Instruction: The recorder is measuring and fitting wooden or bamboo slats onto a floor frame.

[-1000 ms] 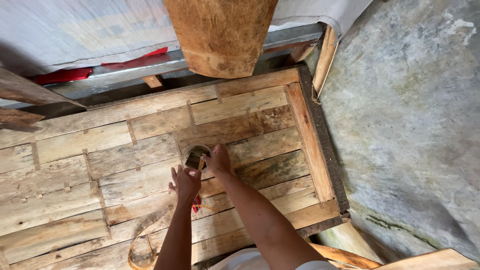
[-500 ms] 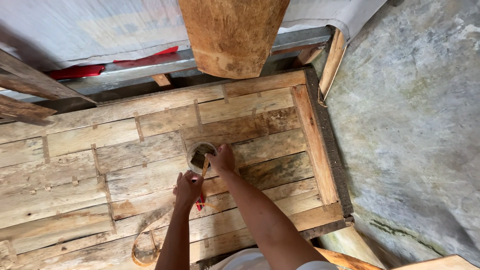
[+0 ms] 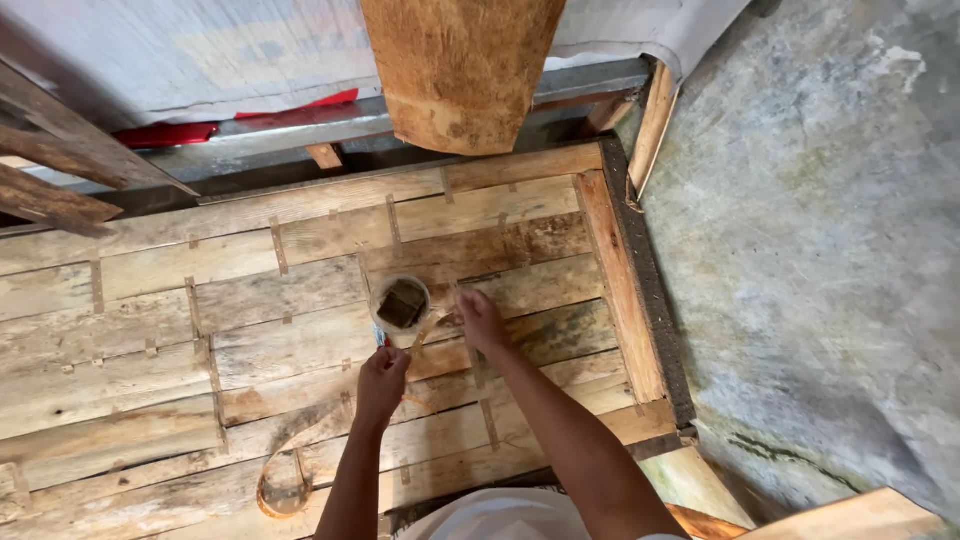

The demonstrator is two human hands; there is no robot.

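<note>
We see both hands over the plank platform (image 3: 300,300). Small round container (image 3: 402,302) sits on the boards near centre frame, something dark inside. Right hand (image 3: 480,320) at 3 o'clock of it, just beside, fingers curled loosely; it looks to pinch the end of a thin curved strip (image 3: 430,330), but we can't tell for certain. Left hand (image 3: 382,380) at 6 o'clock of the container, closed into a fist around something small; what exactly is unclear. Concrete floor (image 3: 820,250) at 3 o'clock. Wooden post (image 3: 460,70) at 12.
</note>
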